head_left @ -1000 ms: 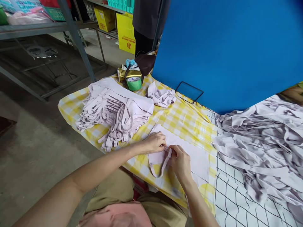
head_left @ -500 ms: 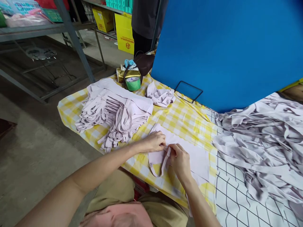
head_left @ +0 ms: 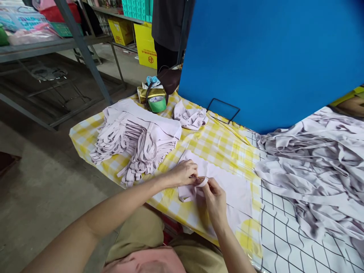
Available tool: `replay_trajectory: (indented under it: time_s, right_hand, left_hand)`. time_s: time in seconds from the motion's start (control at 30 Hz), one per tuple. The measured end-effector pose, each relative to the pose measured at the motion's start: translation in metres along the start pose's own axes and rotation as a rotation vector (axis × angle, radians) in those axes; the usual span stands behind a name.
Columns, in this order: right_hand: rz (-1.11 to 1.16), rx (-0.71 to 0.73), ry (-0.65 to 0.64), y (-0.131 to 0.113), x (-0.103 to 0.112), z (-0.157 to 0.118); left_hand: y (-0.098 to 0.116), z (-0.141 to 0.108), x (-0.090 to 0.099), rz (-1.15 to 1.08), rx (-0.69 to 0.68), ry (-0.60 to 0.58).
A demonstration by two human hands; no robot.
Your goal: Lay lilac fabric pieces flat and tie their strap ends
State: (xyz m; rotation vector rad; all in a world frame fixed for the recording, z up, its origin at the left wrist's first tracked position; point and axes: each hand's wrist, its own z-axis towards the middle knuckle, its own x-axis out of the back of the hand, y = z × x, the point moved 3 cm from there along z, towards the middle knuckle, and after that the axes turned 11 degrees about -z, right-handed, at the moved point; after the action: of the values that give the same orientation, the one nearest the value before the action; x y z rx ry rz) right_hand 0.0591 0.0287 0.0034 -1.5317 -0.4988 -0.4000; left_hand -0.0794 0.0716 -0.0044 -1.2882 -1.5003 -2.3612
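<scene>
A pale lilac strapped garment [head_left: 231,185] lies flat on the yellow checked cloth in front of me. My left hand [head_left: 185,173] is closed, pinching the garment at its near edge where the strap joins. My right hand [head_left: 215,193] is closed on the garment's narrow strap [head_left: 202,183], which arches up between the two hands. The fingertips nearly meet, and what exactly lies between them is partly hidden. Left of my hands, a stack of matching garments [head_left: 142,117] lies with its looped straps hanging toward me.
Beyond my hands are a crumpled lilac piece [head_left: 190,115], a roll of green tape [head_left: 157,104] and a black wire frame [head_left: 223,110]. A large blue panel [head_left: 256,64] rises behind. Lilac fabric [head_left: 321,170] is heaped at right. A person [head_left: 170,34] stands at the back.
The hanging strap loop has been drawn up and is now shorter, arching at my right fingertips. The view has shifted slightly; both hands stay over the same garment.
</scene>
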Motion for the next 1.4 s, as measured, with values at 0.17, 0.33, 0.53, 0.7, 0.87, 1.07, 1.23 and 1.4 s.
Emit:
replay_trajectory:
  time_s: [0.17, 0.33, 0.53, 0.7, 0.87, 1.07, 1.23, 1.4]
  right_hand:
    - [0.482, -0.306, -0.163, -0.006, -0.003, -0.038]
    - [0.74, -0.462, -0.243, -0.014, -0.017, -0.089]
    - [0.947, -0.508, -0.194, -0.017, -0.049, -0.139]
    - [1.004, -0.499, -0.196, -0.001, -0.077, -0.156]
    - [0.837, -0.42, -0.24, 0.021, -0.061, -0.166]
    - [-0.121, 0.035, -0.02, 0.017, 0.036, -0.072]
    - [-0.888, 0.11, 0.079, 0.052, 0.072, 0.006]
    - [-1.057, 0.054, 0.043, 0.096, 0.094, 0.001]
  left_hand:
    - [0.01, -0.011, 0.013, -0.064, 0.033, -0.095]
    - [0.013, -0.024, 0.021, -0.123, 0.06, -0.168]
    - [0.008, -0.033, 0.015, -0.128, 0.126, -0.234]
    - [0.008, -0.035, 0.013, -0.126, 0.156, -0.248]
    - [0.0, -0.031, 0.02, -0.139, 0.229, -0.036]
    - [0.009, -0.003, 0.011, 0.019, 0.235, 0.059]
    - [0.014, -0.007, -0.007, 0.167, 0.213, -0.143]
    - [-0.013, -0.039, 0.01, 0.272, 0.293, -0.068]
